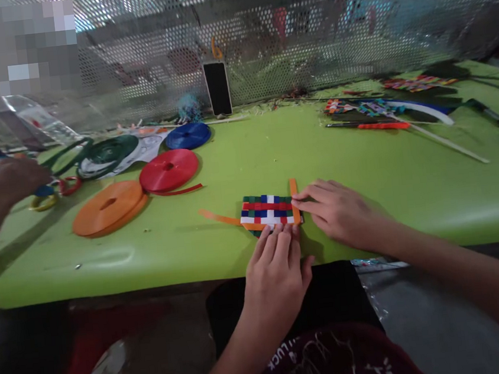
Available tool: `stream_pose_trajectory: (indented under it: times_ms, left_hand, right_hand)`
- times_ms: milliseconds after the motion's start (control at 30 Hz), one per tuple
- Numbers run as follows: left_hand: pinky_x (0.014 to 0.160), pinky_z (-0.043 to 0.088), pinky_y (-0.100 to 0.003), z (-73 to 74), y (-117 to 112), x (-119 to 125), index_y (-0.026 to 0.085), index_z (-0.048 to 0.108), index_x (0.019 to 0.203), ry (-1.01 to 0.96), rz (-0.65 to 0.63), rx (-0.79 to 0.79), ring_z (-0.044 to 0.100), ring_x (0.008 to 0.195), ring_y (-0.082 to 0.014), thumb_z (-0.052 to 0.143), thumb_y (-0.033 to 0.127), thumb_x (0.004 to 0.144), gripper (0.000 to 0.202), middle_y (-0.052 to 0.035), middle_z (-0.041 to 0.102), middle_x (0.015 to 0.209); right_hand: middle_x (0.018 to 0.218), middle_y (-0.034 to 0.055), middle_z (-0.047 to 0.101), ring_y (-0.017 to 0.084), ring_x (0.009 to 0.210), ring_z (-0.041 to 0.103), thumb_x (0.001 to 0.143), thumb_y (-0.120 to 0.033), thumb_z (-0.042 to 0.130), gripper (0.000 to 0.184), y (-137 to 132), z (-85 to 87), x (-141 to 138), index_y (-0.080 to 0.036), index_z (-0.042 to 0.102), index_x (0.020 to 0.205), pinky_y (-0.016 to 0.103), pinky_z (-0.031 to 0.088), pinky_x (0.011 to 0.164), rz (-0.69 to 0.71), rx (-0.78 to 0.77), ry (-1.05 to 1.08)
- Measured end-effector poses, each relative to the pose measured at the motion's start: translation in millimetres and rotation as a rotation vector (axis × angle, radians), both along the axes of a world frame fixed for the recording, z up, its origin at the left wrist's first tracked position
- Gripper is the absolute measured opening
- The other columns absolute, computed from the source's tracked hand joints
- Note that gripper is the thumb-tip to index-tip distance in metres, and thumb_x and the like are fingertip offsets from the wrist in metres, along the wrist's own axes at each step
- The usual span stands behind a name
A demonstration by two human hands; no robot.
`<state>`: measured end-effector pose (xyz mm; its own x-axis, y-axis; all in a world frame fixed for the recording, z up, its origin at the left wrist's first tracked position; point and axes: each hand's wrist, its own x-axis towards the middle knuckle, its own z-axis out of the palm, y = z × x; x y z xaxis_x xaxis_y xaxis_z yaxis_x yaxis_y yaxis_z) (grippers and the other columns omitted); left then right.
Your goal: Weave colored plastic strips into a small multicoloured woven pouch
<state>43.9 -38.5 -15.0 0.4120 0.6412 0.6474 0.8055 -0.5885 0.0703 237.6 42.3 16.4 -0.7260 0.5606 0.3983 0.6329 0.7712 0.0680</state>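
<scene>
A small woven mat (266,211) of red, blue, green and white strips lies near the front edge of the green table (366,198). Orange strips (293,194) stick out of it at the left and at the top right. My left hand (276,273) lies flat with its fingers stretched onto the mat's near edge. My right hand (339,210) rests at the mat's right side, its fingertips pressing on the upright orange strip.
Rolls of strip lie to the left: orange (108,206), red (168,170), blue (187,136) and green (109,151). Another person's hand (16,176) is at far left. A dark phone (218,88) leans on the mesh wall. Woven pieces (417,82) and a red-handled tool (381,126) lie at back right.
</scene>
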Motion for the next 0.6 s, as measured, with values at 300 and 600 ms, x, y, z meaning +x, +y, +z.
stream_pose_trajectory:
  times_ms: [300,600]
  left_hand:
    - [0.101,0.060,-0.047,-1.0,0,4,0.001,0.066,0.123,-0.043,0.018,0.000,0.071,0.105,-0.0279,0.057,0.018,0.097,0.032,-0.0132,0.075,0.106]
    - [0.115,0.051,-0.049,5.2,-24,-36,0.008,0.065,0.126,-0.166,-0.184,-0.147,0.060,0.131,-0.0258,0.055,-0.001,0.091,0.038,-0.0115,0.072,0.125]
  right_hand:
    - [0.100,0.0125,0.069,0.022,0.092,0.061,0.098,-0.006,0.047,0.028,33,0.3,-1,-0.010,0.072,0.109,0.034,0.051,0.081,0.141,-0.049,-0.036]
    - [0.096,0.0122,0.067,0.021,0.086,0.057,0.096,0.000,0.043,0.031,30,-4.2,-2,-0.011,0.072,0.095,0.033,0.051,0.077,0.177,0.002,-0.040]
